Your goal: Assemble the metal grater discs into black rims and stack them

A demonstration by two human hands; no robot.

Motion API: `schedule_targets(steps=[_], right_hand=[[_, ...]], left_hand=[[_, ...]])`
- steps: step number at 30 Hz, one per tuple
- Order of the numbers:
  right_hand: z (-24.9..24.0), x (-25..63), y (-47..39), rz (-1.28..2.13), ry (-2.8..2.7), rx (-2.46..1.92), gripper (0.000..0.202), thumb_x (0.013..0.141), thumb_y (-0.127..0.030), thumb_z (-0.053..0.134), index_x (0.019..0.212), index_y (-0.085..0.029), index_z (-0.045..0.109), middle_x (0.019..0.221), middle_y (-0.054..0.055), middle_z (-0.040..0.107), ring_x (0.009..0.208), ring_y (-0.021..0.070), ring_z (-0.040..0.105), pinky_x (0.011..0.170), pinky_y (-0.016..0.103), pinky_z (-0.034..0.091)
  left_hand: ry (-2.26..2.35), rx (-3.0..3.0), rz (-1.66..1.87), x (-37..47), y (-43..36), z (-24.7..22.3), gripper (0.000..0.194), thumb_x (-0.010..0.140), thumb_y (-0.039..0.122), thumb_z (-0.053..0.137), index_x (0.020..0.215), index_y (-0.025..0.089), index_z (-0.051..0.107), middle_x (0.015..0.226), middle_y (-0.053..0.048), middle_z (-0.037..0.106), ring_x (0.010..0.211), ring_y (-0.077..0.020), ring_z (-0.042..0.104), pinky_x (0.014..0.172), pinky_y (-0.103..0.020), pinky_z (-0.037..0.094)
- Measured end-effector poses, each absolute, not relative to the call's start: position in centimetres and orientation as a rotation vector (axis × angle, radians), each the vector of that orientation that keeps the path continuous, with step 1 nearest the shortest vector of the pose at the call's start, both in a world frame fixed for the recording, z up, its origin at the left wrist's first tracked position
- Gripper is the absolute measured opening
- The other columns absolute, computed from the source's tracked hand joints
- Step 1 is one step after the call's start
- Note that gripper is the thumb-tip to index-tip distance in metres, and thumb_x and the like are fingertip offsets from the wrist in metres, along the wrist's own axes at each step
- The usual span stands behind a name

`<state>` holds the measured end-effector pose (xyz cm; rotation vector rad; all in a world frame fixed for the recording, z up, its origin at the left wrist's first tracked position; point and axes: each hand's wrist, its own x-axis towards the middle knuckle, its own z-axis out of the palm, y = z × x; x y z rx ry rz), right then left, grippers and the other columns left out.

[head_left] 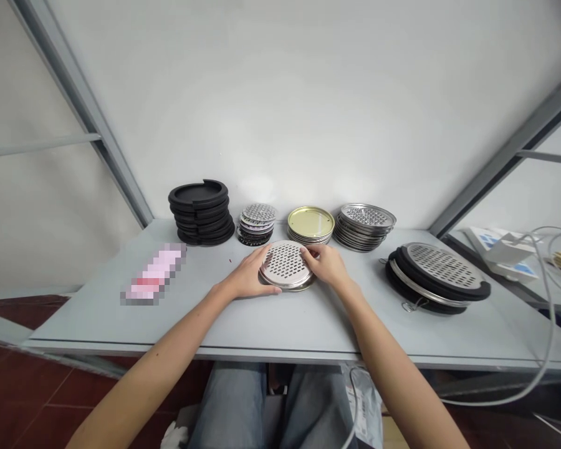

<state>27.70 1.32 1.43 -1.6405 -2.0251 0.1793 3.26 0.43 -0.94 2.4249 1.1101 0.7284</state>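
In front of me on the table lies a round perforated metal plate (287,265) with rows of slots. It sits on a shiny round metal piece (303,287), whose rim peeks out below. My left hand (250,274) curves around the left side of the plate, its thumb at the near edge. On the right, my right hand (326,263) grips the rim with bent fingers and thumb. Behind the hands stand a stack of small perforated discs (258,214), a pile of yellowish round lids (311,222) and a stack of metal rings with perforated centres (365,218).
Black round rings (201,215) are stacked at the back left. A pixelated pink item (154,274) lies at left. To the right, black-rimmed perforated assemblies (442,268) with wire clips are piled. A white cable (549,312) hangs over the table's right side, near a white box (507,249).
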Motion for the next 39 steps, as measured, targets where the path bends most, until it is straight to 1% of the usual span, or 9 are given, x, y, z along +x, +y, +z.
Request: schedule_targets(steps=[4, 8, 9, 13, 19, 24, 31, 36, 39], right_hand=[[1.3, 27.6, 1.2, 0.111, -1.992, -1.781, 0.039, 0.091, -0.044, 0.043, 0.077, -0.019, 0.070, 0.073, 0.007, 0.070, 0.068, 0.0185, 0.060, 0.058, 0.028, 0.031], [1.0, 27.5, 1.3, 0.043, -1.909, -1.858, 0.034, 0.091, -0.040, 0.045, 0.103, -0.019, 0.069, 0.079, 0.007, 0.072, 0.075, 0.0207, 0.063, 0.064, 0.028, 0.034], [0.9, 27.5, 1.4, 0.038, -1.899, -1.866, 0.034, 0.091, -0.039, 0.045, 0.107, -0.019, 0.068, 0.079, 0.007, 0.073, 0.076, 0.0212, 0.064, 0.066, 0.029, 0.035], [0.6, 27.4, 1.4, 0.053, -1.907, -1.881, 0.035, 0.092, -0.040, 0.043, 0.100, -0.020, 0.070, 0.083, 0.008, 0.073, 0.079, 0.0225, 0.065, 0.069, 0.030, 0.038], [-0.1, 27.3, 1.7, 0.121, -1.883, -1.898, 0.038, 0.090, -0.041, 0.045, 0.108, -0.016, 0.067, 0.097, 0.012, 0.071, 0.087, 0.0233, 0.064, 0.075, 0.031, 0.041], [-0.5, 27.3, 2.0, 0.167, -1.886, -1.864, 0.039, 0.090, -0.041, 0.047, 0.108, -0.013, 0.066, 0.111, 0.015, 0.066, 0.092, 0.0230, 0.063, 0.081, 0.031, 0.043], [-0.3, 27.4, 2.0, 0.297, -1.892, -1.812, 0.037, 0.091, -0.041, 0.047, 0.107, -0.016, 0.067, 0.099, 0.011, 0.072, 0.089, 0.0223, 0.065, 0.076, 0.029, 0.044], [-0.4, 27.3, 2.1, 0.353, -1.915, -1.717, 0.035, 0.090, -0.038, 0.050, 0.106, -0.013, 0.068, 0.097, 0.011, 0.072, 0.083, 0.0202, 0.065, 0.075, 0.027, 0.044], [-0.6, 27.2, 2.2, 0.334, -1.919, -1.731, 0.035, 0.089, -0.037, 0.051, 0.106, -0.012, 0.068, 0.096, 0.011, 0.071, 0.083, 0.0197, 0.064, 0.075, 0.027, 0.044]], left_hand=[[1.129, 2.425, 0.702, 3.9, 0.4, -1.1, 0.114, 0.063, 0.059, 0.078, 0.151, 0.019, 0.019, 0.152, -0.015, 0.032, 0.139, -0.0354, 0.031, 0.115, -0.049, 0.029], [1.161, 2.438, 0.680, 4.4, 0.2, -1.3, 0.112, 0.063, 0.059, 0.077, 0.150, 0.019, 0.021, 0.151, -0.016, 0.032, 0.139, -0.0362, 0.031, 0.115, -0.050, 0.027], [1.169, 2.443, 0.672, 4.5, 0.2, -1.3, 0.111, 0.063, 0.059, 0.077, 0.150, 0.019, 0.021, 0.151, -0.016, 0.032, 0.139, -0.0362, 0.030, 0.115, -0.050, 0.027], [1.184, 2.469, 0.646, 4.7, 0.2, -1.5, 0.110, 0.064, 0.062, 0.075, 0.150, 0.018, 0.022, 0.150, -0.016, 0.033, 0.139, -0.0355, 0.031, 0.115, -0.050, 0.027], [1.197, 2.483, 0.654, 4.9, 0.3, -1.8, 0.108, 0.065, 0.062, 0.073, 0.149, 0.018, 0.023, 0.148, -0.016, 0.037, 0.137, -0.0355, 0.033, 0.113, -0.050, 0.028], [1.200, 2.466, 0.659, 4.9, 0.2, -1.9, 0.106, 0.065, 0.062, 0.074, 0.148, 0.019, 0.025, 0.146, -0.016, 0.038, 0.136, -0.0356, 0.034, 0.113, -0.050, 0.029], [1.213, 2.432, 0.654, 4.7, 0.1, -1.6, 0.104, 0.064, 0.062, 0.074, 0.148, 0.022, 0.027, 0.146, -0.014, 0.039, 0.137, -0.0360, 0.033, 0.113, -0.050, 0.027], [1.301, 2.405, 0.533, 4.3, -0.1, -1.1, 0.104, 0.062, 0.067, 0.072, 0.146, 0.021, 0.032, 0.151, -0.015, 0.033, 0.141, -0.0395, 0.023, 0.114, -0.053, 0.024], [1.298, 2.384, 0.526, 4.2, -0.2, -1.0, 0.103, 0.063, 0.068, 0.071, 0.146, 0.021, 0.032, 0.152, -0.017, 0.030, 0.142, -0.0408, 0.021, 0.113, -0.055, 0.024]])
